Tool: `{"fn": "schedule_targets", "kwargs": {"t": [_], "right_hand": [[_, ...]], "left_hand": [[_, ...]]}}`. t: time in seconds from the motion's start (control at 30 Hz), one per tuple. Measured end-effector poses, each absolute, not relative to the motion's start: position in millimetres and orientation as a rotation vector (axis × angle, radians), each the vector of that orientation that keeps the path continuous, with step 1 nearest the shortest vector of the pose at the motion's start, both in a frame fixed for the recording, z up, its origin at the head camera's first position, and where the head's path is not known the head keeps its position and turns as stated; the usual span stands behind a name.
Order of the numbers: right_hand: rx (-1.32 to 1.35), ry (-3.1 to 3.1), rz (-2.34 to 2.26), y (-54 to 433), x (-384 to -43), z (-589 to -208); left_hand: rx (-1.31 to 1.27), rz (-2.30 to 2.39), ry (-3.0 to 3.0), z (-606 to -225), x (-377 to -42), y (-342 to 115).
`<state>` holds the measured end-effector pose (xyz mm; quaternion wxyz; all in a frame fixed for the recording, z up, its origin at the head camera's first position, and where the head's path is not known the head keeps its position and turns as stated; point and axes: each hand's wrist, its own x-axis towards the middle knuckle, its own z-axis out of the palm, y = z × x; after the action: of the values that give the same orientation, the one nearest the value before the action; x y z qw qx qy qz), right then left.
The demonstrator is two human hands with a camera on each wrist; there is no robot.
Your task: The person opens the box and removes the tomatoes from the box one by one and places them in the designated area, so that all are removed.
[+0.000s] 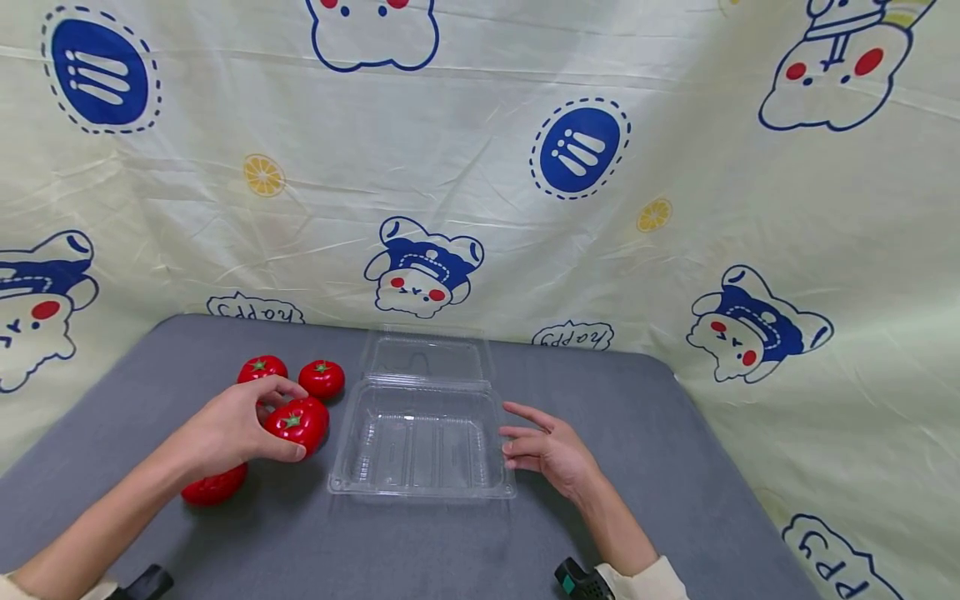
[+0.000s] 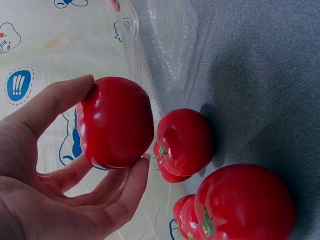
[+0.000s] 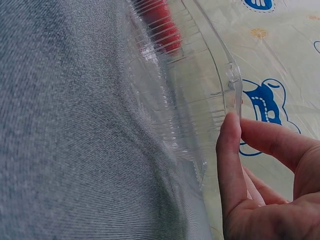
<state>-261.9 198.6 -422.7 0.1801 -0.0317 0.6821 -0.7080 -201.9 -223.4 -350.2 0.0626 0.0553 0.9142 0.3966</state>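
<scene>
My left hand (image 1: 247, 421) holds a red tomato (image 1: 300, 423) between thumb and fingers, raised over the table just left of a clear plastic clamshell box (image 1: 420, 492). In the left wrist view the held tomato (image 2: 116, 122) shows its smooth side, clear of the others. The box stands with its lid (image 1: 427, 354) folded back toward the wall cloth. At its right side, my right hand (image 1: 551, 450) pinches the rim (image 3: 235, 82) with thumb and finger, the other fingers spread. More tomatoes lie near my left hand: one (image 1: 322, 379) beyond it, another (image 1: 262, 367) behind it, and one (image 1: 216, 486) under the forearm.
A grey cloth-covered table (image 1: 420, 550) carries everything. Behind it hangs a pale printed cloth (image 1: 480, 150) that meets the table's back edge, close behind the lid. Dark wrist devices (image 1: 581, 579) sit on both wrists.
</scene>
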Motion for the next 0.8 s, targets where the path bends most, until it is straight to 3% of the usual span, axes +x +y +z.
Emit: {"fn": "schedule_targets", "kwargs": {"t": [0.8], "right_hand": [[-0.074,1.928,-2.009,199.4,-262.3,-423.5]], "left_hand": [[0.369,1.102,2.65,-364.8,-201.0,-230.5]]}}
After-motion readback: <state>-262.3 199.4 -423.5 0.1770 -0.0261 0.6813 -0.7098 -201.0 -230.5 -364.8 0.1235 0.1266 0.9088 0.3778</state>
